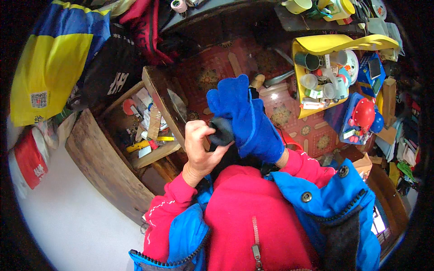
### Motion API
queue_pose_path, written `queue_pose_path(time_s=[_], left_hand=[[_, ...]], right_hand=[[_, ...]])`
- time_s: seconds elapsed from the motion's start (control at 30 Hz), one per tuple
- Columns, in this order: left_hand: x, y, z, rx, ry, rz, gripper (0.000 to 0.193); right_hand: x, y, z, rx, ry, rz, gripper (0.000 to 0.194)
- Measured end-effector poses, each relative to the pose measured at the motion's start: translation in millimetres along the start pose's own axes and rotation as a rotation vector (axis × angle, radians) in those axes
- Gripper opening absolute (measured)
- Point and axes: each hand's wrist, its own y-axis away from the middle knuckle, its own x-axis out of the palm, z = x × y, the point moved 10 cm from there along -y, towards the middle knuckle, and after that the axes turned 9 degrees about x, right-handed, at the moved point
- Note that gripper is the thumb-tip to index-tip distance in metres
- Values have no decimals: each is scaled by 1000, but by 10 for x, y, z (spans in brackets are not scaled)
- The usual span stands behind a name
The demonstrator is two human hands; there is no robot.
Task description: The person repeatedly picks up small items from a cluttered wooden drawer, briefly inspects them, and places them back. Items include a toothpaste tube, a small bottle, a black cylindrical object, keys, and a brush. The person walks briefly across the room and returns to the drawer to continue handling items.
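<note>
Just left of the picture's middle, my bare left hand [200,145] has its thumb and fingers around a dark, rounded object [222,131], blurred and not clear in kind. My right hand [250,117] wears a blue fabric glove [262,132] and lies right beside that object, overlapping its edge. The gloved fingers point up, away from me. Whether the glove's palm side holds anything cannot be seen. Black material shows below both hands, close to my red top.
An open wooden drawer [166,111] with loose small items lies left. At right stand a yellow plastic chair [322,44] bearing cups and jars, and a blue box [351,118] with a red rounded object [363,113]. Bags [51,67] hang upper left above a patterned red floor [281,115].
</note>
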Motion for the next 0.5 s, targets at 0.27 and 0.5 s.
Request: queue_pose_path(time_s=[0.27, 0.5], left_hand=[[110, -198, 140, -17, 217, -129, 58], [160, -249, 181, -353, 640, 118, 74]], right_hand=[[-201, -90, -420, 163, -373, 3, 44], [-237, -277, -447, 125, -293, 108, 63]])
